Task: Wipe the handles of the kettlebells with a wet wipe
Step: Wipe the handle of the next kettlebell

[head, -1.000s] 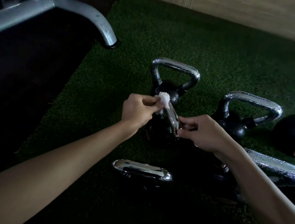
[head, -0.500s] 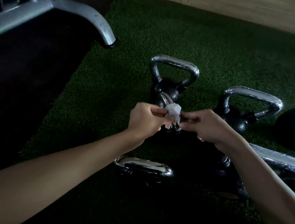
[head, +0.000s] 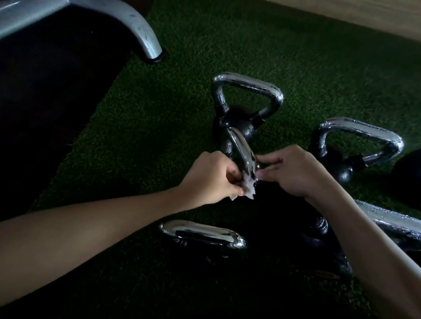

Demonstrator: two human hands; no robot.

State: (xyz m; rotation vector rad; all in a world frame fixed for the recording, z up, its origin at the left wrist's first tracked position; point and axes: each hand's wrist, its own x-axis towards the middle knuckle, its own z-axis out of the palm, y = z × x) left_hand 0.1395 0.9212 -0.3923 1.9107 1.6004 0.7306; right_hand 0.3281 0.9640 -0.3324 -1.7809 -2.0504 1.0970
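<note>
Since a second ago the crumpled white wet wipe (head: 247, 191) has been drawn down the curved chrome handle (head: 241, 150) to its near end, at frame centre. Green artificial turf (head: 245, 36) is laid beneath; a grey metal frame (head: 131, 19) is seen upper left; a black round kettlebell (head: 237, 125) stands just behind. The handle is pinched by the right hand (head: 300, 173), the wipe gripped in the left hand (head: 209, 180).
</note>
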